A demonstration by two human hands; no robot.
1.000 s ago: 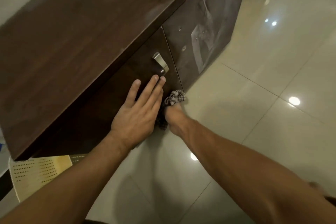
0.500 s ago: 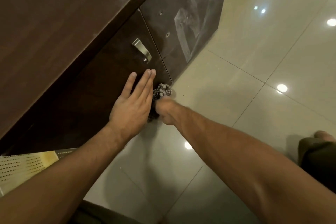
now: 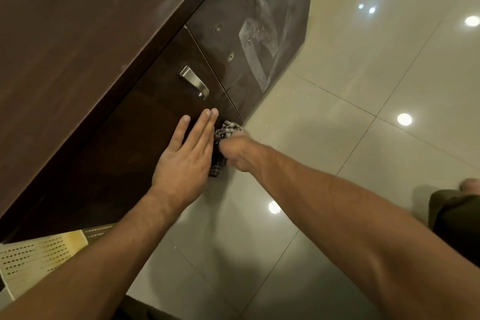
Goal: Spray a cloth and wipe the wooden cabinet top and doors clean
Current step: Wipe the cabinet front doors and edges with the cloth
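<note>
The metal handle (image 3: 194, 82) sits on a dark wooden cabinet door (image 3: 135, 143); everything here is placed from it. Just below the handle the left hand (image 3: 181, 156) lies flat against the door, fingers (image 3: 205, 125) straight and close together, fingertips pointing up toward the handle but not touching it. Below and slightly right of the handle, by the door's lower corner, the right hand (image 3: 235, 149) holds the checked cloth (image 3: 228, 128) bunched up; its fingers face away from the camera and are blurred, yet the cloth spills out above and beneath the fist, so the hand grips it. The cloth is pressed to the door right beside the left hand's fingers, touching or nearly touching them.

Above and left of the handle runs the cabinet top (image 3: 91, 34), dark brown with a faint pale haze near its front edge; right of the handle stands a second door (image 3: 220, 67) with small holes and wrinkled clear film (image 3: 257, 34) on it. Below and right of the handle spreads a glossy tiled floor (image 3: 363, 112) with bright light spots; far below and left, a pale perforated panel (image 3: 39, 257) shows under the left forearm.
</note>
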